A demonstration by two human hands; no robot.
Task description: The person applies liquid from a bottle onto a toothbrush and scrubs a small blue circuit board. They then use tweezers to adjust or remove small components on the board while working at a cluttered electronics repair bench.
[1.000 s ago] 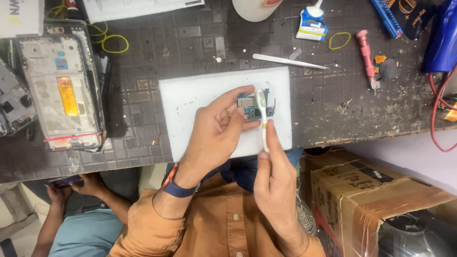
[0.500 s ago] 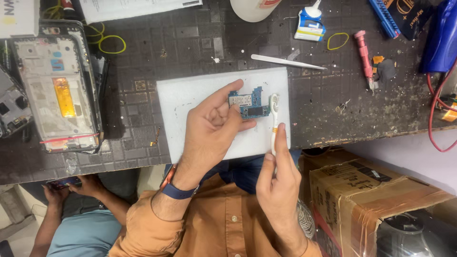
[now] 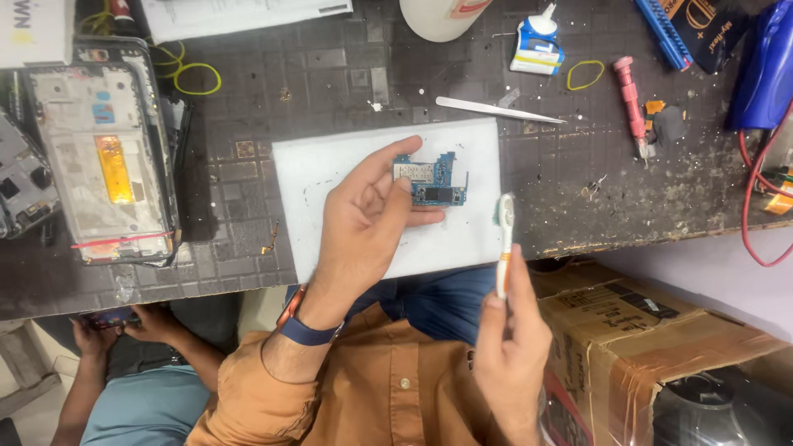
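Note:
My left hand [image 3: 363,227] holds a small blue circuit board [image 3: 434,179] by its left edge, above a white mat [image 3: 330,173] on the dark workbench. My right hand [image 3: 512,347] grips a white toothbrush [image 3: 505,235] by its handle, bristle head up, off to the right of the board and apart from it. A dark band sits on my left wrist.
An opened phone frame [image 3: 107,165] with a yellow strip lies at the left. Metal tweezers [image 3: 496,110], a pink screwdriver [image 3: 632,103], a small glue bottle [image 3: 537,41] and yellow rubber bands lie behind the mat. Cardboard boxes [image 3: 652,330] stand at lower right. Another person's hands [image 3: 124,322] hold a phone at lower left.
The toothbrush was against the board a second ago; my right hand has drawn it away to the right and down. My left hand keeps the board in about the same place.

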